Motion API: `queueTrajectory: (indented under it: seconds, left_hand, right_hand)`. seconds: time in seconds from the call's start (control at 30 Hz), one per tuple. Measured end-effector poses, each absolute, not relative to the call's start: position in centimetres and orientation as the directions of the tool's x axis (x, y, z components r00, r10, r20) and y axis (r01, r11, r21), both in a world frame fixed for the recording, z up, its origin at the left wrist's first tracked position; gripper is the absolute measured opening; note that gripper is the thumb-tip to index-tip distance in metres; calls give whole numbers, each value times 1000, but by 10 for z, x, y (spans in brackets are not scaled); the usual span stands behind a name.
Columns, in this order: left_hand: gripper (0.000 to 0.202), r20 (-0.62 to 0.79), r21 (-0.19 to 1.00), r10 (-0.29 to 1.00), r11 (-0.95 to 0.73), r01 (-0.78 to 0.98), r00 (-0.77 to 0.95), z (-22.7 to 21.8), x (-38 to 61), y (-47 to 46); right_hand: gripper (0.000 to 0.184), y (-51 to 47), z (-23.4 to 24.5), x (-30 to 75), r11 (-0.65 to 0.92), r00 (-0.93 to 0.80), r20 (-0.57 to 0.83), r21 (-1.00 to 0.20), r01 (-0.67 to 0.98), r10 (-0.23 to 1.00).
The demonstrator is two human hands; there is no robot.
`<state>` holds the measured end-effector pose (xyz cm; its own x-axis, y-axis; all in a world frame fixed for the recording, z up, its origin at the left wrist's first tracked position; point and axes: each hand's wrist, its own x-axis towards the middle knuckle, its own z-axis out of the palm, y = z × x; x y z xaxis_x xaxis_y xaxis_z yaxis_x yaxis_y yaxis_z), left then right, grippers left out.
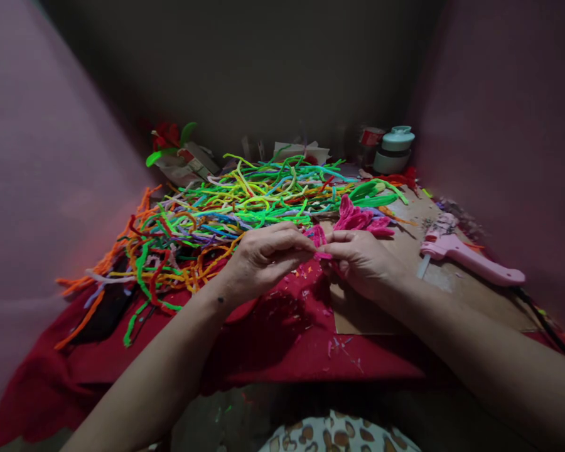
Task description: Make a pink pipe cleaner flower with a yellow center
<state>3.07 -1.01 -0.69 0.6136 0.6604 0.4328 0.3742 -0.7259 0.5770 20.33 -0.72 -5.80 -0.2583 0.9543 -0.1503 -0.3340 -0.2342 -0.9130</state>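
1. Pink pipe cleaner [318, 242]: you hold it in the middle of the view, just above the near part of the red cloth [282, 339], between your two hands.
2. Your left hand [263, 257] has its fingers clenched on the left end of it. Your right hand [362, 260] pinches the other end, and the fingertips of both hands almost meet.
3. Right behind your hands lies a big tangled pile of pipe cleaners [226, 207] in green, orange, yellow, blue and purple. It spreads over the left and back of the cloth, and some strands trail off toward the left edge.
4. A small heap of pink loops [362, 218] sits just behind your right hand, on the edge of the pile.
5. A brown board [433, 295] lies under your right wrist. On it, well to the right, rests a pink glue gun [466, 257], with its dark cord [541, 317] running off to the right.
6. Two jars [395, 150] stand at the back right corner, and a red flower [167, 135] with green leaves stands at the back left.
7. The piece you hold is short, fuzzy and bright pink. Your fingers hide most of it, so you see only a folded bit and a short end poking out between them.
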Motion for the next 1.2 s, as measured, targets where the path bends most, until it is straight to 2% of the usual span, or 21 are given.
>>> queueTrajectory:
  seconds: [0.2,0.47,0.63,0.77,0.93,1.07,1.2]
  left_hand:
    - [14,399,310,610,-793,525,685,-8,28,-11]
    - [16,380,168,601,-793,586,704,-9,31,-15]
    - [18,395,-5,582,-773,635,711,-16,34,-17]
    - [18,414,-150,550,-745,650,725,-22,37,-19]
    - [16,412,-249,536,-711,657,737,-25,41,-21]
    - [15,408,-302,518,-700,647,751,-26,45,-25]
    - [16,358,-380,503,-691,615,787,-28,49,-31]
  right_hand:
    - [10,-12,-53,200,-193,-239,-134,-950,-245,962]
    - [6,-15,-50,199,-137,-243,-103,-983,-125,965]
    - [13,-17,-47,197,-115,-196,-106,-993,-39,975]
    - [13,-17,-48,195,-41,-172,-46,-999,32,984]
    - [11,-16,-52,196,76,-136,55,-985,156,989]
    - [9,-17,-53,196,58,-148,40,-991,117,988]
    - [9,-17,-55,195,-31,-154,-33,-999,13,987]
